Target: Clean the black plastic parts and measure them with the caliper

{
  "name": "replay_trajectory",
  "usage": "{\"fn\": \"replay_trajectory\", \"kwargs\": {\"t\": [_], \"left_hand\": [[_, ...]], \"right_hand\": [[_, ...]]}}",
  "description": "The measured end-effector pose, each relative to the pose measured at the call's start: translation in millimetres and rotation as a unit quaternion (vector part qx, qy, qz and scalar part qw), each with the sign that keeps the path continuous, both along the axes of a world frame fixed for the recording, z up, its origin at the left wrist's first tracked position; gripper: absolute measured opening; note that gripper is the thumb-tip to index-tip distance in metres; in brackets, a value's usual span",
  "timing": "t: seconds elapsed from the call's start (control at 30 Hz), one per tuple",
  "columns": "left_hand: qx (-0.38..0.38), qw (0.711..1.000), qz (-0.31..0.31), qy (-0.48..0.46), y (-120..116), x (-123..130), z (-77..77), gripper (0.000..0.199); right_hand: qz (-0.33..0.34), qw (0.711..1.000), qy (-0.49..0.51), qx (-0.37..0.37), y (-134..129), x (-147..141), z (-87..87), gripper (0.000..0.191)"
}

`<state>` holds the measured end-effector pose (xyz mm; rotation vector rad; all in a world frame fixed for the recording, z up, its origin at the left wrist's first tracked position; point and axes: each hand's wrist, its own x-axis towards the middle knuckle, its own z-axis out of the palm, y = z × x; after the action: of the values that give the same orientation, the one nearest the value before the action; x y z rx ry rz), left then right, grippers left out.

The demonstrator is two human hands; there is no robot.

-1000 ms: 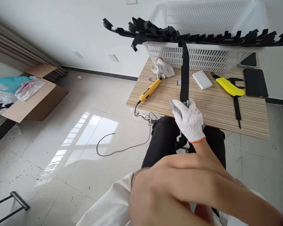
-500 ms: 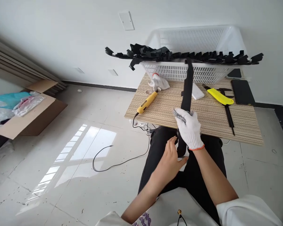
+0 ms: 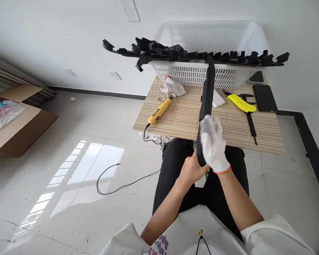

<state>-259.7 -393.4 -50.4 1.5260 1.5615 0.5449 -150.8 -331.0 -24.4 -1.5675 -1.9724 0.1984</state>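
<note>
1. Tabletop of striped, wood-look board (image 3: 180,120), before the person.
2. White slotted plastic basket (image 3: 186,75) on it; jagged black pieces (image 3: 159,53) lie across its rim.
3. Long, narrow, black plastic-looking strip (image 3: 207,92), held over the table edge. I'd judge it light, fairly stiff, slippery; best held at middle and lower end.
4. White-knit-gloved right hand (image 3: 213,143): overlaps strip's mid-length, blurred; can't tell whether it grips.
5. Bare left hand (image 3: 192,169): wrapped round strip's lower end.

My bare left hand (image 3: 191,170) was curled closed just beside my gloved right hand (image 3: 213,147), whose blurred fingers (image 3: 207,124) pointed forward, while both my forearms (image 3: 165,207) angled inward.
</note>
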Motion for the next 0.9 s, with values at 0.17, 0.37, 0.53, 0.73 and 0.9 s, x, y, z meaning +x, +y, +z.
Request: {"fn": "replay_trajectory", "kwargs": {"t": [0.17, 0.37, 0.53, 0.73, 0.9], "left_hand": [[-0.011, 1.000, -0.001, 0.013, 2.5, 0.5, 0.5, 0.041], [-0.035, 0.998, 0.036, -0.027, 1.9, 2.1, 8.4, 0.026], [-0.033, 0.998, 0.048, -0.017, 3.2, 2.9, 6.4, 0.029], [-0.006, 0.999, 0.016, 0.030, 4.8, 0.9, 1.3, 0.022], [0.024, 0.995, -0.059, 0.083, 3.9, -0.4, -3.9, 0.016]], "right_hand": [[-0.014, 0.999, -0.046, -0.026, -7.7, -13.1, 6.5, 0.050], [0.006, 1.000, -0.021, -0.013, 59.0, -18.2, 28.4, 0.044], [0.019, 0.999, -0.005, -0.048, 65.3, -21.7, 31.7, 0.061], [0.002, 0.991, -0.129, -0.038, -4.6, -22.1, 14.9, 0.064], [-0.019, 0.986, -0.161, -0.045, -31.0, -24.1, 7.7, 0.063]]}}
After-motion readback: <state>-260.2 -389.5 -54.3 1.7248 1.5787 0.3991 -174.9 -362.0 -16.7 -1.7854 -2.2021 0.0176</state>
